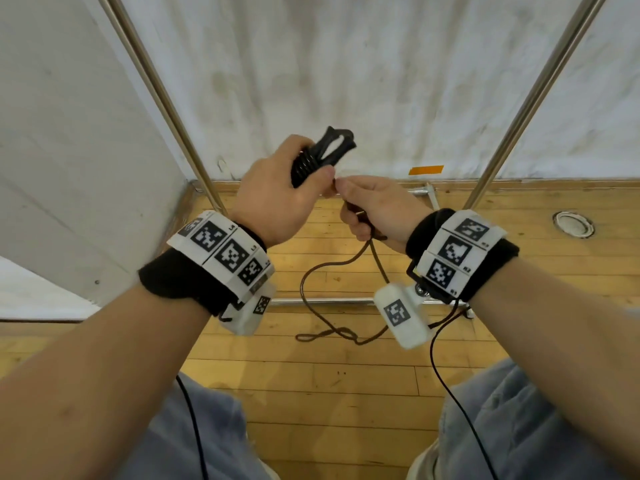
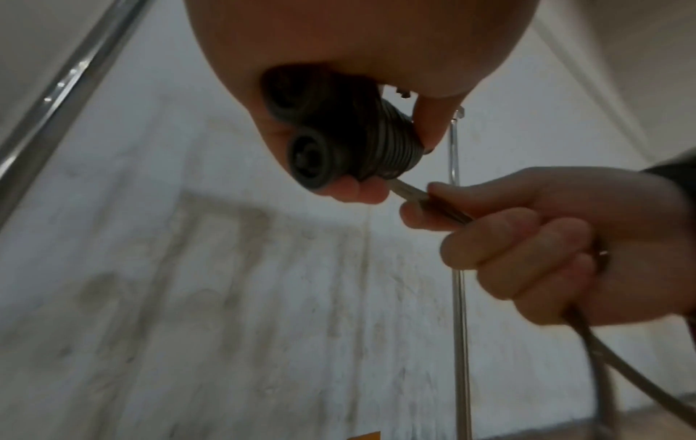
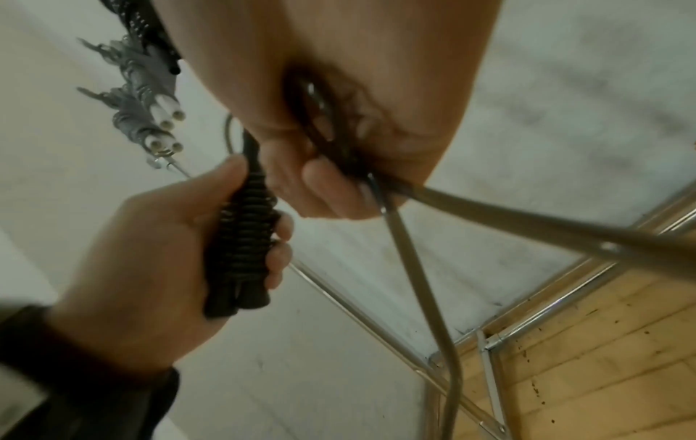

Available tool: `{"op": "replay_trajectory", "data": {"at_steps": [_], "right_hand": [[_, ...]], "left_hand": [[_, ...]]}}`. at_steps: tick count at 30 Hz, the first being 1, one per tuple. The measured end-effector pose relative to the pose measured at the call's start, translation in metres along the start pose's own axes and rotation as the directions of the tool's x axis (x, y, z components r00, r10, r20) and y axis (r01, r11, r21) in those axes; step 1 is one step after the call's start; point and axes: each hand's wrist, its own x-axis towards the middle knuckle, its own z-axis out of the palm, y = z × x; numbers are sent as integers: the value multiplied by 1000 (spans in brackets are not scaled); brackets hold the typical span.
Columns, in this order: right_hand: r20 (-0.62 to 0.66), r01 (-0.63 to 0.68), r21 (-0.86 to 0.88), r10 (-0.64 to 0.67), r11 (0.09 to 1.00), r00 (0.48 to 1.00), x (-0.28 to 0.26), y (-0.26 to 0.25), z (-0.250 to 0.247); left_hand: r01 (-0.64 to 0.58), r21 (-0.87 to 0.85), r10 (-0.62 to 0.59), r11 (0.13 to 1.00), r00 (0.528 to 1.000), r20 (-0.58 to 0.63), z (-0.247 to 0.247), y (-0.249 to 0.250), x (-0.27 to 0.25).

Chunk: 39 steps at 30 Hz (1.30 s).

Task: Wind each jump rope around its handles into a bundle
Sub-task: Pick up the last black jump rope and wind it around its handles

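Rope [image 1: 313, 289], brown, coils tightly round paired black handles [image 1: 322, 154].

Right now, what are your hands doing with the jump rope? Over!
Left hand grips the two black handles, rope coiled round them. Right hand pinches the loose rope, which trails in loops to the wooden floor. Nothing blocking.

head: high, downward | wrists: close, looking upward | shared: handles [image 1: 320, 155]
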Motion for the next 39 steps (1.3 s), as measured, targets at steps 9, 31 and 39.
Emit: {"op": "replay_trajectory", "data": {"at_steps": [9, 31, 39], "right_hand": [[-138, -199, -441, 153, 875, 979, -4, 11, -6], [-375, -111, -525, -112, 844, 920, 2, 18, 7], [-298, -30, -238, -44, 971, 954, 1, 18, 9]], "left_hand": [[236, 15, -230, 972, 960, -162, -19, -26, 21], [338, -252, -283, 907, 931, 230, -11, 6, 11], [256, -363, -232, 896, 966, 110, -27, 7, 12]]}}
